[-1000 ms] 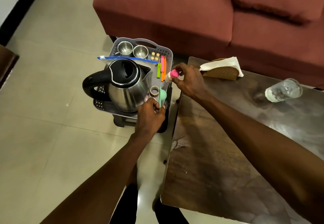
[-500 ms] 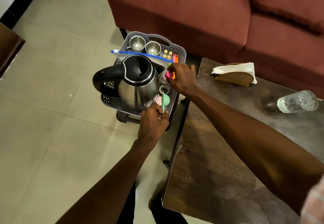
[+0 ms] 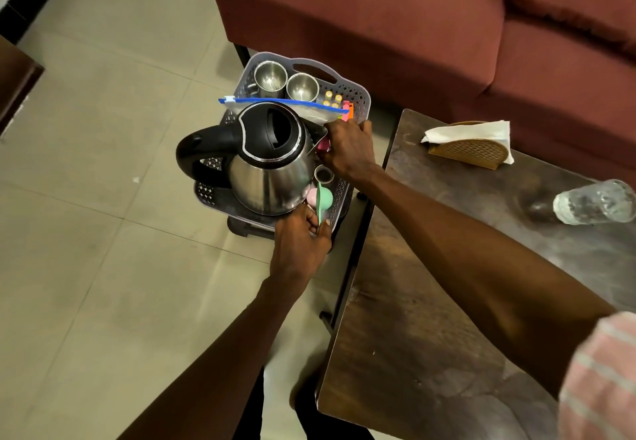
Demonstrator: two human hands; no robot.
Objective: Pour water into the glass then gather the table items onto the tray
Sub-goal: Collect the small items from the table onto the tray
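Worktop [image 3: 447,319]: near edge cut off by the frame.
Tray [image 3: 359,98]: beside the worktop, largely hidden under the kettle [image 3: 272,167].
Glass [image 3: 593,202]: on the worktop, now nearer the frame's right edge.
Right hand [image 3: 347,152]: fingers closed on a mostly hidden pink item [image 3: 323,145], now lower in the tray.
Left hand [image 3: 303,243]: fingers pinching the green spoon [image 3: 322,200], as before.

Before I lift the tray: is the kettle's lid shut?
Shut. The black lid sits flush inside the chrome rim of the kettle, which stands upright in the grey tray.
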